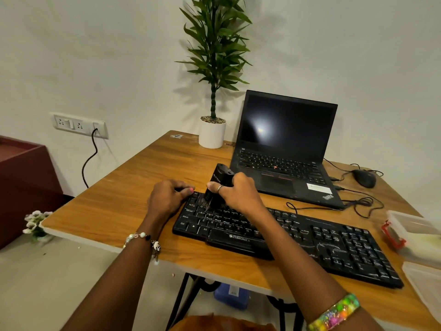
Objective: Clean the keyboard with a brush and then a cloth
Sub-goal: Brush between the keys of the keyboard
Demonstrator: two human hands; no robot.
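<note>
Right hand grips brush at keyboard left edge.

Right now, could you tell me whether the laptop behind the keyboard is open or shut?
Open. The laptop has its lid raised, showing its dark screen and its own keys, on the table behind the keyboard.

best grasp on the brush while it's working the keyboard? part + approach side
Grip the black upper body of the brush, coming from above and the right, as the right hand does now. The brush stands nearly upright, bristles down on the keyboard, so only the top block is free. The left hand rests at the keyboard's left corner.
</note>
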